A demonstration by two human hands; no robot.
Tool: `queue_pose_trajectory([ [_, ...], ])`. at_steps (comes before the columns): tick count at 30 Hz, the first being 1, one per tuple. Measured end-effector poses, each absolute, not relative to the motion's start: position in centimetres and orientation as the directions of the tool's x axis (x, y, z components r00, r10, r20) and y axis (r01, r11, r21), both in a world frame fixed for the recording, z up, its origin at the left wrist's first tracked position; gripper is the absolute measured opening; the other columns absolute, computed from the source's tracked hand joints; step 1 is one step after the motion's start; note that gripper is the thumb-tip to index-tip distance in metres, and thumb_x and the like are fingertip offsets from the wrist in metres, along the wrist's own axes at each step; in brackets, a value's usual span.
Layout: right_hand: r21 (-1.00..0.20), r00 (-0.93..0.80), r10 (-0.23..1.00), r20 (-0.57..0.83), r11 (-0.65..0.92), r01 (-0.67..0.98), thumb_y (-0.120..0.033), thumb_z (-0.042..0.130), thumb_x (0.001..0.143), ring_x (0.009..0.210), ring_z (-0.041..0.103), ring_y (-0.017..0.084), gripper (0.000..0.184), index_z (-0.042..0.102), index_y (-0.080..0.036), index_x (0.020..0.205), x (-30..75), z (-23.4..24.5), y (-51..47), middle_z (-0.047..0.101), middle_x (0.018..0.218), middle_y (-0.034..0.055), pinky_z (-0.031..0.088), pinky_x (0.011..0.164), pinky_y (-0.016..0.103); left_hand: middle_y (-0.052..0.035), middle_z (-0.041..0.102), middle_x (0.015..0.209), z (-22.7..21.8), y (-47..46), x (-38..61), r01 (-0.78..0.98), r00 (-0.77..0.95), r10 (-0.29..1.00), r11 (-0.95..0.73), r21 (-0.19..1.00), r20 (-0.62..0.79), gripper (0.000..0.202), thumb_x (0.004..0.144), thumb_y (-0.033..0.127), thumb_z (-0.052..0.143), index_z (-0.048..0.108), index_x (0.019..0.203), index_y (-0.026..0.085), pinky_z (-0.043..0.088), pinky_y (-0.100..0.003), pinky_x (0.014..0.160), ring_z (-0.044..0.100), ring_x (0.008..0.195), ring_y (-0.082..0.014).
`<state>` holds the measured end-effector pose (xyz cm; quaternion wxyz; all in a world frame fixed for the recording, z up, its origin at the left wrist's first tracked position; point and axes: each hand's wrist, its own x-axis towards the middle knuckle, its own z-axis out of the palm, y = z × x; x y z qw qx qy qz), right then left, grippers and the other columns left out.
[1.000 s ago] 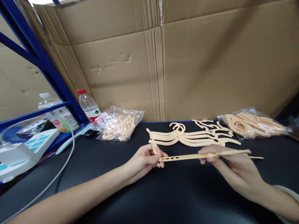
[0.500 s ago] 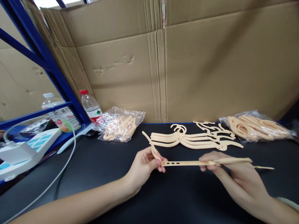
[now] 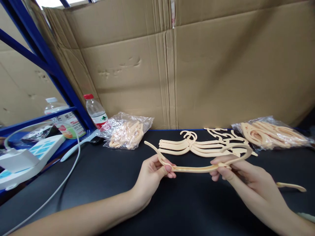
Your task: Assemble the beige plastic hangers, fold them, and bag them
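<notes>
A beige plastic folding clothes hanger (image 3: 194, 169) is stretched level between both hands above the black table. My left hand (image 3: 149, 178) pinches its left end, where a curved piece (image 3: 154, 149) sticks up and to the left. At the hanger's middle, my right hand (image 3: 253, 186) is closed near the base of the large hook (image 3: 248, 152), which curves over the fingers. Another beige arm (image 3: 294, 187) shows to the right of the right hand; the hand hides whether it joins the hanger. Just behind lie several similar hangers (image 3: 174, 151) in a row.
Clear bags of beige parts stand at back left (image 3: 126, 134) and back right (image 3: 273, 134). On the left are a red-capped bottle (image 3: 95, 113), a white power strip (image 3: 40, 150), a cable (image 3: 71, 172) and a blue metal frame (image 3: 52, 72). Cardboard (image 3: 128, 75) rises behind the table.
The hanger has been turned about its length, so its hook now stands up over my right hand and its slots show less. The arm at the right has swung lower and outward.
</notes>
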<state>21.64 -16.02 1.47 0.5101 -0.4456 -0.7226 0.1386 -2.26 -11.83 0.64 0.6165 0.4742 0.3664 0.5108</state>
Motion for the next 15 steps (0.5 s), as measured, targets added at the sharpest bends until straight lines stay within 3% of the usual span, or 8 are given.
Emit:
queue_pose_trajectory([
  [5, -0.849, 0.016, 0.887, 0.461, 0.436, 0.299, -0.042, 0.058, 0.092, 0.058, 0.066, 0.016, 0.023, 0.067, -0.02, 0.09, 21.4, 1.2, -15.6, 0.069, 0.071, 0.0034, 0.055, 0.05, 0.022, -0.006, 0.073, 0.073, 1.0, -12.5, -2.6, -0.307, 0.175, 0.982, 0.127, 0.943, -0.075, 0.038, 0.06, 0.04, 0.089, 0.069, 0.076, 0.011, 0.056, -0.023, 0.066, 0.07, 0.065, -0.0164],
  [10, -0.853, 0.051, 0.893, 0.448, 0.409, 0.325, -0.049, 0.06, 0.088, 0.06, 0.062, 0.016, 0.03, 0.063, -0.02, 0.084, 22.3, 1.6, -14.2, 0.066, 0.072, 0.0034, 0.055, 0.054, 0.025, -0.0132, 0.075, 0.081, 1.1, -13.7, -2.3, -0.271, 0.227, 0.959, 0.227, 0.935, -0.167, 0.048, 0.065, 0.05, 0.083, 0.071, 0.084, 0.008, 0.056, -0.024, 0.062, 0.07, 0.063, -0.0179],
  [15, -0.852, 0.024, 0.917, 0.398, 0.36, 0.379, -0.056, 0.058, 0.086, 0.06, 0.059, 0.016, 0.036, 0.061, -0.02, 0.083, 23.3, 1.4, -13.0, 0.061, 0.069, 0.0023, 0.053, 0.056, 0.028, -0.0094, 0.073, 0.08, 0.9, -16.3, -2.0, -0.001, 0.479, 0.82, 0.357, 0.934, -0.313, 0.034, 0.082, 0.042, 0.067, 0.067, 0.1, 0.013, 0.053, -0.024, 0.052, 0.068, 0.056, -0.0166],
])
